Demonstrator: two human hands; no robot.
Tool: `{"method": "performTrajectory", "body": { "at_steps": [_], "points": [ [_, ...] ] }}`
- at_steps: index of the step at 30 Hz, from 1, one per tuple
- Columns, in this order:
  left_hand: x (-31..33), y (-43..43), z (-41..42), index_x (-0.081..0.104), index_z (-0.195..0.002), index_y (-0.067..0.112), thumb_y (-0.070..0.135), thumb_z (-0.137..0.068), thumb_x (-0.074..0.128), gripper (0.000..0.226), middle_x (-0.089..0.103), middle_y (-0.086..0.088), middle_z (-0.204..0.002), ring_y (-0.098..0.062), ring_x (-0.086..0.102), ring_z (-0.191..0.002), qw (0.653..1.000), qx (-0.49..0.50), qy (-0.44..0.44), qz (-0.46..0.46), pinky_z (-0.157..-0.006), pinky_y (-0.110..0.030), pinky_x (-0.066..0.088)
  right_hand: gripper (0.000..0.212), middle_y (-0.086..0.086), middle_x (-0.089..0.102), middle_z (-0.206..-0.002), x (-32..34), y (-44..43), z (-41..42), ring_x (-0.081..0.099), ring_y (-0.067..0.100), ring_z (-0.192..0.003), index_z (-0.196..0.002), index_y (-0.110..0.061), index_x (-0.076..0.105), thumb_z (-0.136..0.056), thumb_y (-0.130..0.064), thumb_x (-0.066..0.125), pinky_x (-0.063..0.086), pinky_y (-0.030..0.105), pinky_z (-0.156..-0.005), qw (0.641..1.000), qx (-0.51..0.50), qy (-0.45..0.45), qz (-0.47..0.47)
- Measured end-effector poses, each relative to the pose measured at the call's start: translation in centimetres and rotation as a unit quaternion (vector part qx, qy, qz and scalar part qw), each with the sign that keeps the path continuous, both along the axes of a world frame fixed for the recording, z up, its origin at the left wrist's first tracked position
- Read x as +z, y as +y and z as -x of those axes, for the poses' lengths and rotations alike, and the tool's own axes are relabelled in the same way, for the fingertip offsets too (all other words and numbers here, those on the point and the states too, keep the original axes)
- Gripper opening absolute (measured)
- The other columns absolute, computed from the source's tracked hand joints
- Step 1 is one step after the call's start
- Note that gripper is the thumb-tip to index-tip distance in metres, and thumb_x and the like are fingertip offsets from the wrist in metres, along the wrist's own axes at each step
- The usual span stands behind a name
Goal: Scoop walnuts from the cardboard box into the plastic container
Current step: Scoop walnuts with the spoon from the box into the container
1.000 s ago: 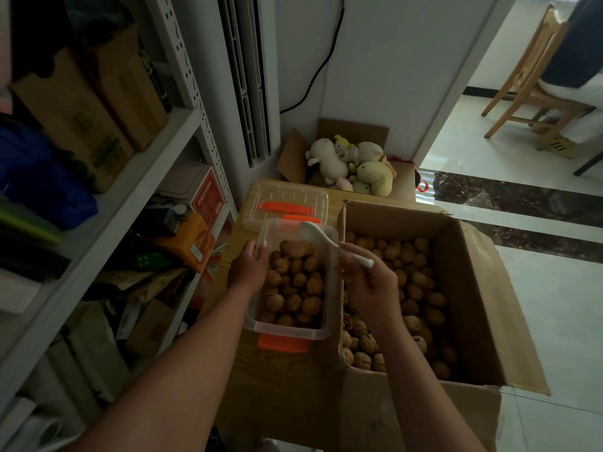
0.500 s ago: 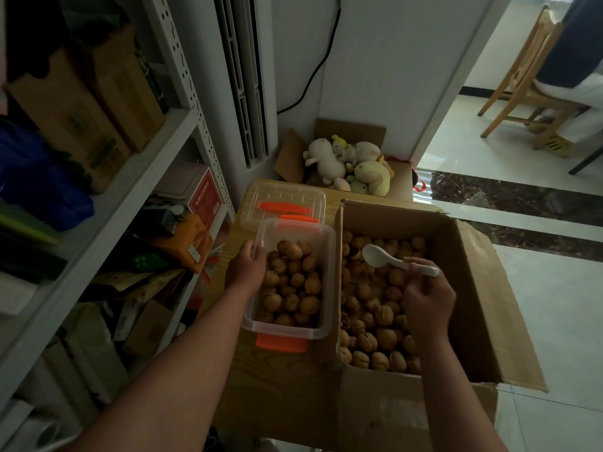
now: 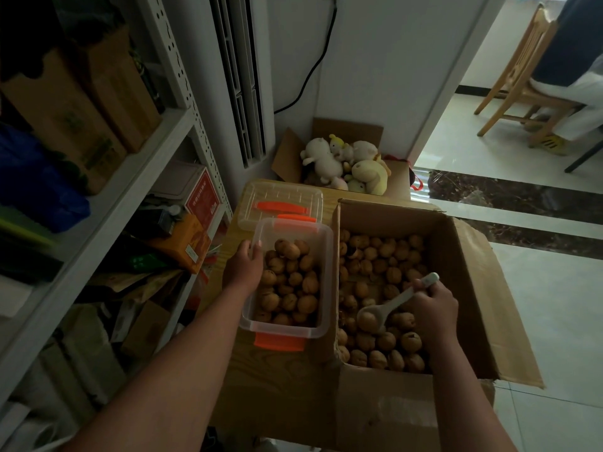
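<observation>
An open cardboard box [image 3: 470, 288] holds many walnuts [image 3: 385, 269]. Left of it stands a clear plastic container [image 3: 323, 256] with orange clips, more than half full of walnuts [image 3: 290, 288]. My left hand [image 3: 243, 270] grips the container's left rim, fingers curled over the edge. My right hand [image 3: 432, 308] holds the handle of a white spoon [image 3: 388, 308] inside the box. The spoon's bowl points down-left and carries one walnut among the others.
The container's clear lid [image 3: 280, 203] lies behind it on a wooden surface [image 3: 277, 363]. A metal shelf [image 3: 107, 197] with boxes stands at the left. A box of plush toys [image 3: 346, 164] sits behind. A person on a wooden chair [image 3: 522, 79] is at the far right.
My right hand carried the spoon from over the container into the cardboard box, then lowered it and dug its bowl into the walnuts. My left hand stayed on the container's rim.
</observation>
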State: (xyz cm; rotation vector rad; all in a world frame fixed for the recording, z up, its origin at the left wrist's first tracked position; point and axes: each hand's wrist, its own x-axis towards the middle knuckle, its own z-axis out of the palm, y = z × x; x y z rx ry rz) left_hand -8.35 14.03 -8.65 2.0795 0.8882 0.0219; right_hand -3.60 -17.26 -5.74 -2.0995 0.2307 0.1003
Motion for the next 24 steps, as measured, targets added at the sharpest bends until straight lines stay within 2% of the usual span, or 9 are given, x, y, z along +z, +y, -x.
{"method": "performTrajectory", "body": {
  "at_steps": [4, 8, 12, 17, 24],
  "points": [
    [0.0, -0.1, 0.1, 0.052, -0.110, 0.018, 0.047, -0.101, 0.029, 0.038, 0.061, -0.008, -0.117, -0.026, 0.056, -0.097, 1.000, 0.005, 0.001, -0.003, -0.072, -0.032, 0.038, 0.017, 0.010, 0.057, -0.079, -0.7, -0.2, 0.5, 0.049, 0.018, -0.063, -0.093, -0.006, 0.060, -0.096, -0.016, 0.048, 0.036, 0.028, -0.053, 0.998, -0.039, 0.052, -0.014],
    [0.3, -0.2, 0.1, 0.052, -0.112, 0.018, 0.047, -0.101, 0.029, 0.038, 0.061, -0.008, -0.117, -0.023, 0.054, -0.091, 1.000, 0.003, 0.003, -0.002, -0.072, -0.032, 0.038, 0.017, 0.006, 0.055, -0.077, -1.0, -0.5, 0.6, 0.049, 0.018, -0.065, -0.092, -0.010, 0.060, -0.097, -0.018, 0.046, 0.036, 0.030, -0.056, 0.992, -0.091, 0.074, -0.039],
    [0.4, -0.3, 0.0, 0.051, -0.118, 0.018, 0.046, -0.101, 0.029, 0.039, 0.059, -0.009, -0.123, -0.028, 0.056, -0.103, 1.000, 0.006, 0.007, -0.002, -0.074, -0.032, 0.037, 0.024, 0.005, 0.055, -0.078, -0.9, -0.6, 0.8, 0.050, 0.017, -0.068, -0.089, -0.008, 0.062, -0.098, -0.021, 0.045, 0.039, 0.031, -0.058, 0.983, -0.128, 0.090, -0.095],
    [0.5, -0.3, 0.0, 0.051, -0.113, 0.018, 0.045, -0.102, 0.030, 0.036, 0.060, -0.008, -0.119, -0.018, 0.049, -0.088, 1.000, 0.004, 0.003, -0.003, -0.072, -0.032, 0.037, 0.023, 0.006, 0.055, -0.077, -0.4, 0.4, 1.0, 0.045, 0.014, -0.061, -0.081, -0.013, 0.059, -0.098, -0.020, 0.045, 0.036, 0.026, -0.054, 0.979, -0.108, 0.105, -0.138],
    [0.2, -0.1, 0.1, 0.052, -0.108, 0.019, 0.047, -0.100, 0.030, 0.036, 0.061, -0.008, -0.118, -0.024, 0.056, -0.094, 1.000, 0.006, -0.005, 0.007, -0.071, -0.032, 0.039, 0.024, 0.006, 0.054, -0.076, 3.2, 1.0, 0.3, 0.049, 0.014, -0.064, -0.080, -0.014, 0.059, -0.098, -0.021, 0.044, 0.040, 0.028, -0.059, 0.966, -0.135, 0.056, -0.214]
  ]
}}
